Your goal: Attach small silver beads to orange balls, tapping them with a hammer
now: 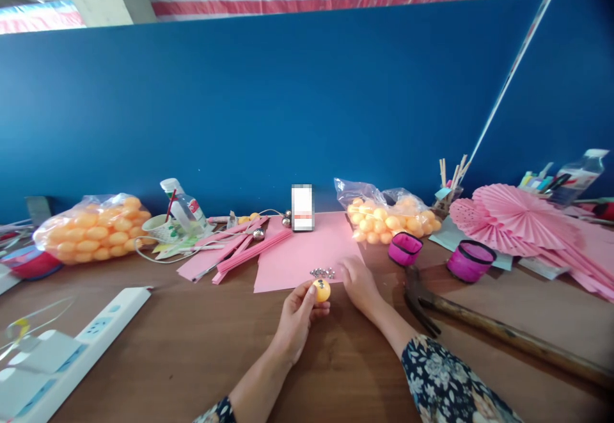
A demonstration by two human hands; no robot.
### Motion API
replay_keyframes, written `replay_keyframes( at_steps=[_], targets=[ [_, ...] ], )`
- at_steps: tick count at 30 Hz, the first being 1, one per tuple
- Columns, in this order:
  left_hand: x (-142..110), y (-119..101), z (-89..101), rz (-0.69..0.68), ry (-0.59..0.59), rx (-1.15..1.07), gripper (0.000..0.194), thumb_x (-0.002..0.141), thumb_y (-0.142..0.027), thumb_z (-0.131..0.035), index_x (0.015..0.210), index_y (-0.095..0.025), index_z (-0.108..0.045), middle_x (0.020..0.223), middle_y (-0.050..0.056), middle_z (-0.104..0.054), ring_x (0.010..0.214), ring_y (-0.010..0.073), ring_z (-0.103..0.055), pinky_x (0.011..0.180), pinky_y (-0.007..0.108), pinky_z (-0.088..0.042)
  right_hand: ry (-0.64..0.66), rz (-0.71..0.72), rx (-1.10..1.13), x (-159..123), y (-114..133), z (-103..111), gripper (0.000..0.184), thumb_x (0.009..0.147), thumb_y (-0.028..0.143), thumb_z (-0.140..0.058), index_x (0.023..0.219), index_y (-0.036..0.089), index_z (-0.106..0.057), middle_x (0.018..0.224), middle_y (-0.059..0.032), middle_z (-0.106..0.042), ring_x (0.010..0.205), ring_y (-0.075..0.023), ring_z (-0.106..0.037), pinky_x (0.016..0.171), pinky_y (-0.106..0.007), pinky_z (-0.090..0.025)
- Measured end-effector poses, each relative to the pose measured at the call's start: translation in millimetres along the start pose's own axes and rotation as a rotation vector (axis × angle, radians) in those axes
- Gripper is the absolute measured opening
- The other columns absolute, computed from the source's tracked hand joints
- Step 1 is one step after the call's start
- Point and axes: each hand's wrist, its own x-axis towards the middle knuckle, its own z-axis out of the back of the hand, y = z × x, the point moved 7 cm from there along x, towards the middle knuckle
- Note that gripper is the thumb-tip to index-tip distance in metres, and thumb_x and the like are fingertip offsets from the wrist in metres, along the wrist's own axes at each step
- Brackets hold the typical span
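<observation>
Yellow and smooth, the small ball (324, 294) sits in our left hand (298, 317), gripped between the thumb and fingers, with a few dark, shiny bits on its upper side. We hold it just above the near edge of the pink sheet (283, 268), which lies on the desk (192, 340). Right beyond the ball, a little heap of silvery pieces (322, 273) rests on that sheet. Our right hand (359, 285) is just beside the heap, fingers bent down near the paper; we cannot tell whether it pinches anything.

Further back on our left, a clear plastic bag (91, 201) is full of orange balls, and near it a pale cup (158, 226) has a red stick standing in it. Behind our right hand, a second clear bag (355, 189) holds more orange balls. Next to that we see two magenta tubs (465, 269) with dark rims, their contents too hidden to make out. Pale sticks (458, 170) stand upright in a holder (444, 205) behind them.
</observation>
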Motion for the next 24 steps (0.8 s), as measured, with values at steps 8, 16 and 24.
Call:
replay_keyframes(
  at_steps=[8, 16, 24],
  targets=[
    [5, 6, 6.8, 0.006, -0.043, -0.105, 0.036, 0.067, -0.039, -0.066, 0.089, -0.012, -0.058, 0.074, 0.005, -0.063, 0.06, 0.0111, -0.06, 0.057, 0.022, -0.052, 0.054, -0.007, -0.034, 0, 7, 0, 0.026, 0.083, 0.013, -0.035, 0.085, 0.018, -0.06, 0.086, -0.005, -0.057, 0.084, -0.0161, -0.051, 0.078, -0.028, -0.041],
    [5, 6, 4.3, 0.013, 0.017, -0.116, 0.03, 0.075, -0.037, -0.059, 0.09, -0.01, -0.058, 0.076, 0.007, -0.063, 0.061, 0.0109, -0.06, 0.058, 0.022, -0.051, 0.134, 0.033, -0.071, -3, 11, -4, 0.023, 0.082, 0.013, -0.042, 0.087, 0.023, -0.063, 0.087, -0.0031, -0.056, 0.082, -0.0155, -0.05, 0.076, -0.027, -0.041],
    [5, 7, 5.1, 0.021, 0.02, -0.125, 0.036, 0.073, -0.029, -0.063, 0.104, -0.013, -0.056, 0.082, 0.007, -0.064, 0.066, 0.013, -0.062, 0.062, 0.023, -0.051, 0.099, 0.043, -0.099, -4, 10, -5, 0.02, 0.081, 0.011, -0.042, 0.078, 0.02, -0.059, 0.085, -0.0035, -0.054, 0.08, -0.0153, -0.049, 0.074, -0.026, -0.039]
  ],
)
